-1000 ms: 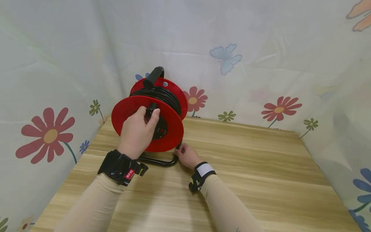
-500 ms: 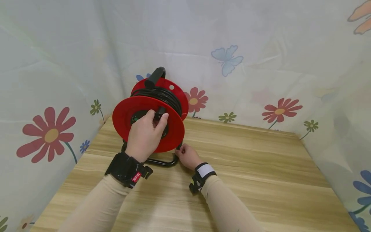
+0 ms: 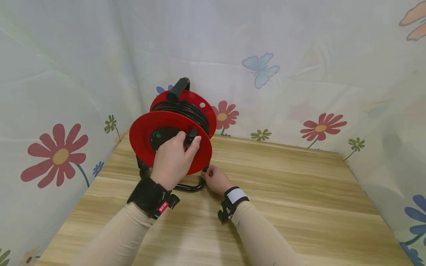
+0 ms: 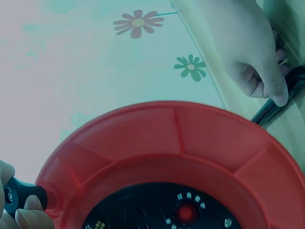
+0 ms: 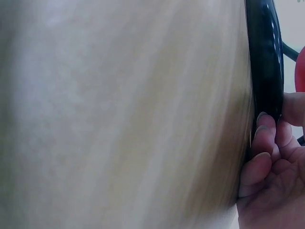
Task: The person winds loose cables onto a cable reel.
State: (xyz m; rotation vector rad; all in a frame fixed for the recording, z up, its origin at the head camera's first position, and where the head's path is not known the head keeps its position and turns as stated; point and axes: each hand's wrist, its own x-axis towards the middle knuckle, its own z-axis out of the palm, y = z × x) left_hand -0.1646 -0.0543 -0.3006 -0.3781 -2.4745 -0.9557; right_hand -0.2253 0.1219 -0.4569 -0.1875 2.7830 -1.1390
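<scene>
A red cable reel point(image 3: 146, 129) stands on the wooden table, black cable point(image 3: 183, 108) wound between its two discs. My left hand point(image 3: 174, 159) grips the small black crank knob point(image 3: 192, 135) on the reel's near disc; the left wrist view shows fingers curled round that knob point(image 4: 28, 194). Low on the right side, my right hand point(image 3: 217, 179) pinches the black tube stand point(image 3: 189, 187) of the reel. In the right wrist view, its fingers and thumb close round the shiny black tube point(image 5: 267, 62). Part of the disc's dark socket panel point(image 3: 161, 137) is hidden behind the left hand.
A black carry handle point(image 3: 178, 89) rises over the top of the reel. The wooden table point(image 3: 283, 184) reaches to the right and front. A light curtain point(image 3: 213, 48) printed with flowers and butterflies stands behind and at both sides.
My left hand has carried the crank knob right and down, turning the reel clockwise in the head view. The hole in the rear disc has shifted right and down too. My right hand stays put.
</scene>
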